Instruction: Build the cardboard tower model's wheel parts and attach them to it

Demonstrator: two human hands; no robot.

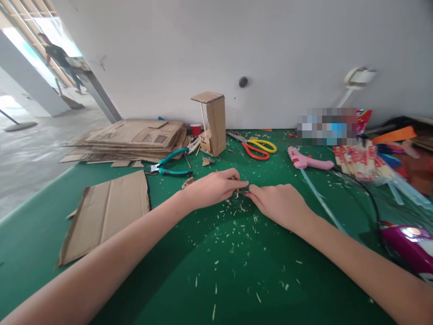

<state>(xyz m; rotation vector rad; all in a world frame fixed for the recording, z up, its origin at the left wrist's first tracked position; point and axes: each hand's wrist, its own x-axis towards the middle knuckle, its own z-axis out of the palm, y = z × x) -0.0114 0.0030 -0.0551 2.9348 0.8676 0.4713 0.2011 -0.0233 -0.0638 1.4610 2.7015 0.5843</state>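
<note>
My left hand [223,186] and my right hand [275,201] are close together over the middle of the green table, both with fingers closed in a pinch. A thin grey, blade-like piece [242,192] shows between the fingertips, its right end at my right hand. Whatever my left fingers grip is mostly hidden. Pale wood shavings [233,223] lie scattered under and in front of both hands. Beyond them stands a small cardboard structure [216,126] with a flat top and a thin stick post. Teal-handled cutting pliers [169,166] lie open, left of it.
Scissors [255,146] and a pink glue gun [307,160] with a glue stick lie to the right. A purple device [407,246] sits at the right edge. Left are a cardboard sheet [108,210] and a cardboard stack [131,135]. A person [59,58] is in the far background.
</note>
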